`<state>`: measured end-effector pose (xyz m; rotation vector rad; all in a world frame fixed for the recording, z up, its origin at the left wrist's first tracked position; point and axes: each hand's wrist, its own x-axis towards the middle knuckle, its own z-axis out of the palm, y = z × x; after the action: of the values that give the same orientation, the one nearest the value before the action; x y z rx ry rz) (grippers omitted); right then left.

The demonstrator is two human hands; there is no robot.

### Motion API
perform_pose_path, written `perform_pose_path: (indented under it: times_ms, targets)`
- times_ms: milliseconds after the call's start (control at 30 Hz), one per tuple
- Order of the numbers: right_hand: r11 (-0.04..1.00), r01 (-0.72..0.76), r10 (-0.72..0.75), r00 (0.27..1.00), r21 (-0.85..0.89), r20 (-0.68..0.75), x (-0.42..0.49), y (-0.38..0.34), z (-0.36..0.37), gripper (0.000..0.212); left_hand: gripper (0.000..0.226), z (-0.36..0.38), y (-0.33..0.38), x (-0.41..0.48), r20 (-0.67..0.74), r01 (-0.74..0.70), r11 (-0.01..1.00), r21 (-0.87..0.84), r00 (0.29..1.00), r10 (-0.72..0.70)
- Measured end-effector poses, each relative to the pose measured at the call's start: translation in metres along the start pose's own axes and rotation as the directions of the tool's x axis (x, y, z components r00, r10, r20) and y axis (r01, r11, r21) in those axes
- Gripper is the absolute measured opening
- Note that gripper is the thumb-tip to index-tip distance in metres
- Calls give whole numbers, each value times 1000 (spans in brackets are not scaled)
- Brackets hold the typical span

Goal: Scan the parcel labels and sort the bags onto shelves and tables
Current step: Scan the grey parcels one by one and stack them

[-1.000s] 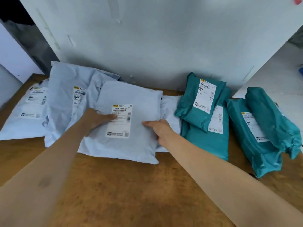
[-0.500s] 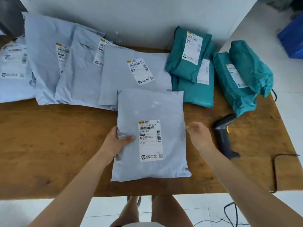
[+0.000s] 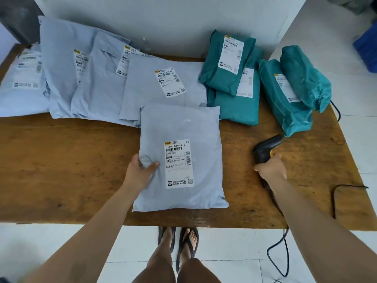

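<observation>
A pale grey parcel bag [image 3: 195,127] lies flat near the front edge of the wooden table [image 3: 67,164], its white label [image 3: 178,163] facing up. My left hand [image 3: 140,170] pinches the bag's left edge, thumb on top. To the right, my right hand [image 3: 270,167] curls round the handle of a black barcode scanner [image 3: 265,149], whose head points up and to the right. The scanner sits low over the table, apart from the bag.
Several more pale grey bags [image 3: 85,84] lean against the white wall at the back left. Several teal bags [image 3: 230,78] lie at the back right, some [image 3: 293,88] near the table's right edge. A black cable [image 3: 334,201] runs off the table to the floor.
The grey bag came off the back pile and now lies at the front of the table. My right hand moved right from the bag and took hold of the scanner.
</observation>
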<state>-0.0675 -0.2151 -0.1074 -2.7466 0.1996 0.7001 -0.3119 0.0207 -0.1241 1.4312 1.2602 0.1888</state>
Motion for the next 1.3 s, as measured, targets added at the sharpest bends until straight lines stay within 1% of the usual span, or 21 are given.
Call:
perform_pose_path:
  times_ms: [67, 100, 133, 167, 200, 267, 333, 400, 467, 533, 667, 733, 833, 967, 1067, 1133, 1200, 1267, 1300]
  targets:
    - [998, -6, 2, 998, 65, 64, 0, 1, 2, 80, 33, 3, -5, -6, -34, -32, 999, 7, 999, 32]
    - [993, -19, 10, 997, 113, 80, -5, 0, 2, 78, 33, 5, -9, -9, -45, -36, 999, -5, 998, 36]
    - [981, -29, 9, 995, 194, 104, -13, 0, 3, 70, 33, 7, -13, -12, -53, -40, 999, -23, 998, 39]
    - [950, -40, -2, 991, 310, 136, -25, -1, 4, 57, 33, 9, -19, -15, -56, -44, 998, -36, 998, 42]
    - [904, -54, -28, 982, 424, 185, -42, -1, 2, 43, 33, 10, -22, -19, -59, -46, 998, -42, 997, 44]
    - [822, -70, -116, 951, 565, 286, -80, -4, -1, 26, 34, 11, -26, -25, -52, -53, 997, -47, 997, 51]
    - [776, -72, -232, 891, 626, 390, -118, -9, -5, 19, 38, 9, -26, -26, -35, -41, 998, -55, 999, 40]
    - [767, -72, -334, 803, 637, 493, -150, -16, -4, 18, 49, 7, -24, -23, -22, -12, 998, -65, 1000, 11]
    - [782, -72, -381, 731, 619, 567, -174, -23, 0, 16, 58, 6, -21, -20, 1, 25, 996, -85, 1000, -25]
    - [782, -71, -408, 692, 619, 595, -193, -31, 6, 13, 61, 4, -20, -19, 23, 44, 995, -94, 999, -42]
    - [779, -39, -431, 691, 626, 580, -212, -42, 16, 11, 59, 3, -22, -19, 10, 20, 998, -58, 1000, -20]
    - [777, -42, -427, 697, 628, 576, -216, -46, 16, 12, 53, 3, -26, -20, 2, -6, 999, -54, 1000, 6]
    - [777, -71, -403, 708, 626, 580, -218, -50, 16, 13, 41, 4, -30, -19, -7, -25, 998, -61, 1000, 25]
    - [773, -117, -375, 708, 624, 598, -220, -50, 16, 13, 40, 4, -30, -18, -19, -26, 997, -70, 1000, 25]
    - [755, -138, -384, 699, 641, 603, -222, -48, 15, 12, 38, 3, -25, -20, -24, -32, 995, -90, 999, 30]
    - [740, -82, -414, 727, 668, 548, -223, -47, 15, 11, 34, -1, -23, -22, -44, -61, 991, -120, 997, 56]
    - [722, 3, -437, 777, 692, 453, -222, -48, 14, 12, 26, -10, -19, -26, -43, -95, 981, -171, 995, 89]
    - [700, 16, -432, 806, 714, 405, -221, -50, 13, 14, 18, -26, -15, -31, -44, -120, 970, -210, 993, 114]
    - [693, 15, -437, 804, 721, 403, -222, -53, 12, 13, 17, -39, -15, -33, -62, -138, 967, -215, 990, 127]
